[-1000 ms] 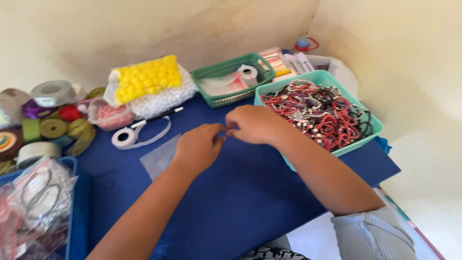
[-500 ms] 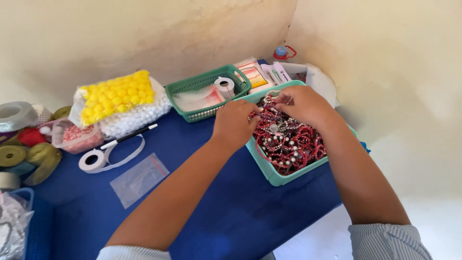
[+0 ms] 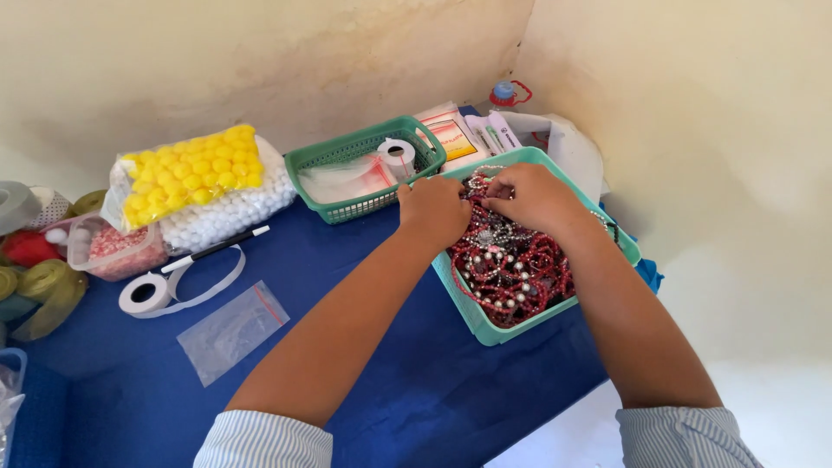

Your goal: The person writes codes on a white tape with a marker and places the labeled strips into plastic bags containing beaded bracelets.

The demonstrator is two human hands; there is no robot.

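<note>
Both the left hand [image 3: 436, 211] and the right hand [image 3: 530, 198] are digging curled fingers into the tangled red and silver bead strings [image 3: 511, 260] lying right beneath them, pinching glossy round beads inside a teal plastic basket [image 3: 482, 322] sitting on the blue worktop [image 3: 416, 381].

A table covered in deep blue cloth [image 3: 433, 390] stands pushed into a corner where two rough, cream plaster walls [image 3: 260, 61] meet, stained with yellowish patches, under soft daylight, with pale floor [image 3: 780, 399] showing at lower right.
</note>
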